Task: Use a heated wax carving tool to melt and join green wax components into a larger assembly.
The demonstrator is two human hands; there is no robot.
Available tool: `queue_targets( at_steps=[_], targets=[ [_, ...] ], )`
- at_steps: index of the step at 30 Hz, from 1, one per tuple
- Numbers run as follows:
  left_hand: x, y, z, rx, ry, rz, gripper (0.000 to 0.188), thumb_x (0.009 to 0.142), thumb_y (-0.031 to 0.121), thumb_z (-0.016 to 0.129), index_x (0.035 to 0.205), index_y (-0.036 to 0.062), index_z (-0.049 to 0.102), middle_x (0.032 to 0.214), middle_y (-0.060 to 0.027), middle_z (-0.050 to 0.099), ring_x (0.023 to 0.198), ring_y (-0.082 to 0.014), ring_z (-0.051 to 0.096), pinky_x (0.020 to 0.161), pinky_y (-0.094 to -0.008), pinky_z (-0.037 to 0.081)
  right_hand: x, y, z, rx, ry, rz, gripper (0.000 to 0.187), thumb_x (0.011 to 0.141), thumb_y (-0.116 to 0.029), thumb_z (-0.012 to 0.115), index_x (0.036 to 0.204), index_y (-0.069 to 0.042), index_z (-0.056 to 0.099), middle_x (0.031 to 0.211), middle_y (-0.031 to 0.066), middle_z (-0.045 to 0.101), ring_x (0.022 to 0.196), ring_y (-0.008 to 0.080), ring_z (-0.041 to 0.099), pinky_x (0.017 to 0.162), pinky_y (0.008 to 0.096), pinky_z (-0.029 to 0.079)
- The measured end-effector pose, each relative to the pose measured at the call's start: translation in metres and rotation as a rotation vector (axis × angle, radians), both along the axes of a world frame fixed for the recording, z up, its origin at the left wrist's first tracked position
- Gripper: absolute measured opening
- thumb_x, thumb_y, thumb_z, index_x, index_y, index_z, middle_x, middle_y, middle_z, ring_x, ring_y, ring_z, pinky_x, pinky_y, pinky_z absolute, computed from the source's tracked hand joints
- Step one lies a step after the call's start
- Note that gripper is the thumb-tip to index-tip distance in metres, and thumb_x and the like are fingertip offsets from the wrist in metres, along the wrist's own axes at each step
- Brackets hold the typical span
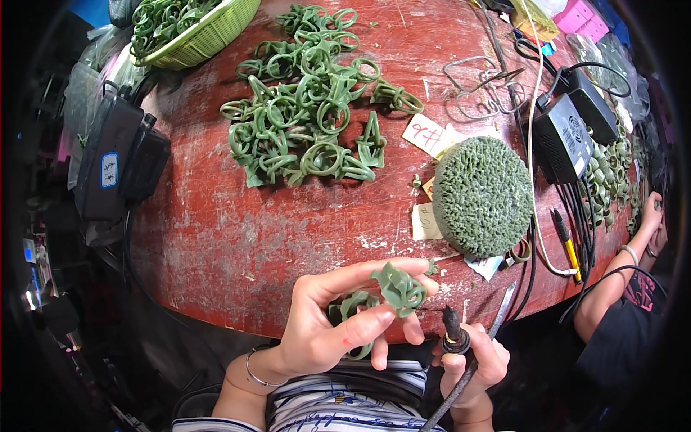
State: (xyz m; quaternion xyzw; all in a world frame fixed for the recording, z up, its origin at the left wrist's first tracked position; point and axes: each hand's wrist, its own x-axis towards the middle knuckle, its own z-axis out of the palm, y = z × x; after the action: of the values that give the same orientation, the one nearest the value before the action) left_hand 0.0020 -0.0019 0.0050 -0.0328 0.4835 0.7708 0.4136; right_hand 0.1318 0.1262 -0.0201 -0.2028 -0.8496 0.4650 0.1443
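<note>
My left hand (335, 327), a bracelet at its wrist, is closed around green wax ring pieces. One leafy piece (400, 289) stands up between thumb and fingers, and more green rings (354, 306) show in the palm. My right hand (479, 363) grips a wax pen (453, 333) that looks like a soldering iron. Its dark tip points up, close to the piece in my left hand; whether they touch, I cannot tell. A slim grey metal rod (461, 385) slants past or through my right fingers.
Many green rings (302, 108) lie heaped on the red table (209, 245). A round, rough green pad (484, 196) stands beside paper labels (426, 222). Black power units (565, 133) with cables are at right, near a yellow-black pen (568, 252). Another person's arm (612, 288) rests at far right.
</note>
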Motion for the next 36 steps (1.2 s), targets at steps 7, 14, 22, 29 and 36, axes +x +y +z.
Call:
queue_targets(
  at_steps=[7, 14, 22, 29, 36],
  targets=[
    [-0.0005, 0.0007, -0.0002, 0.027, -0.012, -0.009, 0.047, 0.073, 0.011, 0.052, 0.112, -0.0137, 0.045, 0.100, -0.0261, 0.057, 0.065, -0.0221, 0.063, 0.036, -0.0202, 0.047, 0.0009, -0.0010, 0.0018, -0.038, -0.019, -0.040, 0.055, 0.082, -0.049, 0.052, 0.082, 0.006, 0.056, 0.053, 0.0041, 0.051, 0.041, 0.0096, 0.051, 0.038, 0.0197, 0.038],
    [-0.0004, 0.0008, -0.0004, 0.021, -0.015, 0.003, 0.047, 0.073, 0.012, 0.053, 0.112, -0.0136, 0.045, 0.100, -0.0262, 0.057, 0.064, -0.0219, 0.063, 0.036, -0.0197, 0.047, 0.0009, -0.0002, 0.0008, -0.050, -0.032, -0.040, 0.055, 0.081, -0.049, 0.053, 0.082, 0.006, 0.056, 0.054, 0.0045, 0.052, 0.042, 0.0097, 0.052, 0.039, 0.0197, 0.038],
    [-0.0011, 0.0006, -0.0002, 0.024, -0.037, 0.007, 0.049, 0.073, 0.014, 0.055, 0.111, -0.0144, 0.045, 0.099, -0.0258, 0.058, 0.063, -0.0212, 0.063, 0.035, -0.0196, 0.046, 0.0004, -0.0003, 0.0007, -0.031, -0.034, -0.038, 0.056, 0.081, -0.050, 0.053, 0.083, 0.006, 0.056, 0.053, 0.0045, 0.052, 0.042, 0.0097, 0.052, 0.039, 0.0197, 0.038],
    [-0.0007, 0.0015, -0.0006, 0.027, -0.039, 0.014, 0.049, 0.073, 0.015, 0.056, 0.111, -0.0145, 0.045, 0.098, -0.0259, 0.058, 0.062, -0.0213, 0.062, 0.035, -0.0194, 0.046, 0.0007, 0.0000, 0.0007, -0.030, -0.025, -0.045, 0.055, 0.081, -0.050, 0.053, 0.082, 0.005, 0.056, 0.053, 0.0044, 0.052, 0.042, 0.0096, 0.052, 0.039, 0.0195, 0.038],
    [-0.0011, 0.0015, 0.0005, 0.027, -0.042, 0.017, 0.048, 0.073, 0.012, 0.053, 0.111, -0.0150, 0.044, 0.098, -0.0262, 0.058, 0.060, -0.0219, 0.062, 0.035, -0.0195, 0.046, 0.0006, 0.0000, 0.0006, -0.022, -0.023, -0.043, 0.055, 0.081, -0.049, 0.054, 0.082, 0.005, 0.056, 0.053, 0.0040, 0.052, 0.042, 0.0095, 0.051, 0.039, 0.0196, 0.038]
  ],
)
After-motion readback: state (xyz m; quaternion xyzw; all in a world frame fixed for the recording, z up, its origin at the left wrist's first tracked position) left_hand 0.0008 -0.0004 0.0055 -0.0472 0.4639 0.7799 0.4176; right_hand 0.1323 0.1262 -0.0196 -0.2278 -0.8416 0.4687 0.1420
